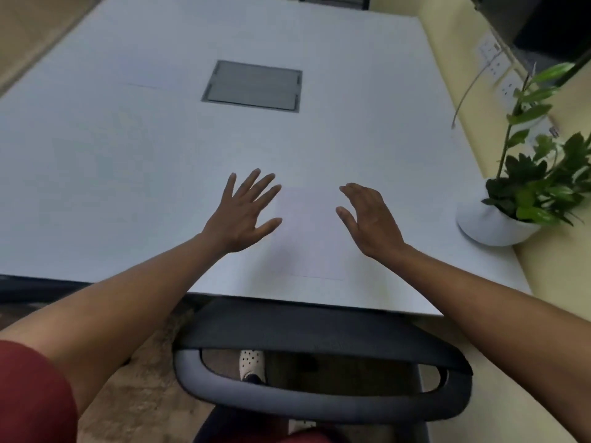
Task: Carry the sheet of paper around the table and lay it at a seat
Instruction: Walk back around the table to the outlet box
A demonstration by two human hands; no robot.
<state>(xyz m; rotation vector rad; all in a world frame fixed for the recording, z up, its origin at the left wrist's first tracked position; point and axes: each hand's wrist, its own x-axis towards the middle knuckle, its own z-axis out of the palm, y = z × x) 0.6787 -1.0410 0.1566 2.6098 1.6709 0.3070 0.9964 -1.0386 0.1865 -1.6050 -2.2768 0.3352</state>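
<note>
The sheet of paper (308, 233) lies flat on the white table (128, 155), in the lower centre of the frame, just behind the back of a dark chair (319, 340), so it marks this seat. The left hand (244, 215) has its fingers spread at the sheet's left edge and holds nothing. The right hand (371, 219), at the right edge, is loosely open and also holds nothing. I cannot tell if they touch the paper. A potted plant (531, 187) stands at the right of the frame.

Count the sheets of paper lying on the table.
2. One sheet of paper lies near the front edge between the left hand and right hand. A fainter second sheet seems to lie far left.
</note>
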